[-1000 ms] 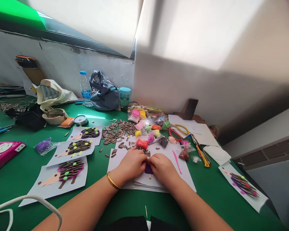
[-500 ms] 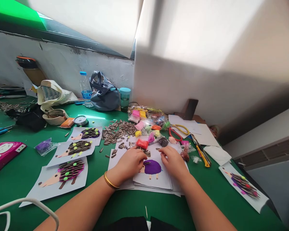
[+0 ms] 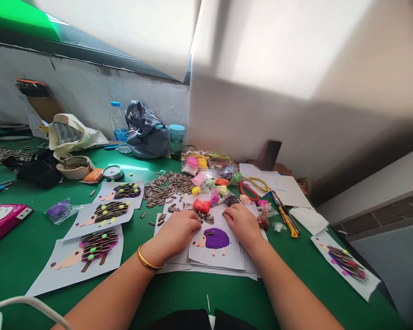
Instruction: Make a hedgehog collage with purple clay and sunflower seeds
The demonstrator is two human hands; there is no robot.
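Observation:
A sheet of white paper (image 3: 201, 259) on a small stack bears a purple hedgehog shape (image 3: 216, 239) with a peach face. One sunflower seed (image 3: 209, 233) lies on the purple. My left hand (image 3: 179, 230) rests at the sheet's upper left, fingers bent together beside a few loose seeds (image 3: 206, 218); what its fingertips hold, if anything, is hidden. Over the sheet's upper right, my right hand (image 3: 242, 223) has thumb and forefinger closed near a small dark seed, too small to make out clearly.
A seed pile (image 3: 165, 188) and bagged coloured clay (image 3: 202, 205) lie beyond the hands. Red scissors (image 3: 249, 191) and a yellow cutter (image 3: 289, 222) are at the right. Finished hedgehog pictures (image 3: 86, 256) lie at the left, another (image 3: 344, 263) at the far right.
My left hand has drawn back leftward from the hedgehog, so its face and the seed on the purple now show fully. The view has shifted slightly.

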